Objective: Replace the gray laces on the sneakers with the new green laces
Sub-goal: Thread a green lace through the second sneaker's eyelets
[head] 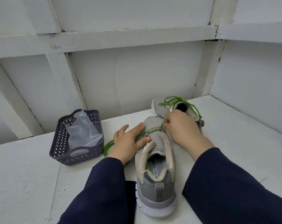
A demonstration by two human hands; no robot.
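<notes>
1. Head view: the near sneaker (155, 175) stands on the white desk (23, 175). Its heel is at 6 o'clock toward the person and its toe at 12 o'clock, so its long axis runs 6 to 12.
2. The green lace (153, 131) crosses the lowest eyelets from 9 to 3 o'clock, just behind the toe. Its slack lies in loops on the desk at 9 o'clock of the shoe, partly under the left wrist.
3. The left hand (129, 141) lies flat against the shoe's 9 o'clock side. Its fingers are straight along the toe mesh, and the thumb presses near the left eyelet row, steadying the shoe rather than gripping it.
4. The right hand (180, 128) sits at the shoe's 2 o'clock. Its curled fingertips (167, 125) pinch the green lace where it leaves the right-hand eyelet.
5. Only the first crossing seems done, so the lacing looks to be at an early stage. The open eyelets run back toward 6 o'clock, between the two hands. The right hand is nearer the working end, so the next pass probably goes from 3 toward 9 o'clock across the tongue.
6. The far sneaker (158, 105), at 1 o'clock just beyond the right hand, already carries a tied green lace. No gray lace shows.
7. A dark basket (62, 143) holding a clear plastic bag (83, 130) stands at 9 o'clock, apart from the hands.
</notes>
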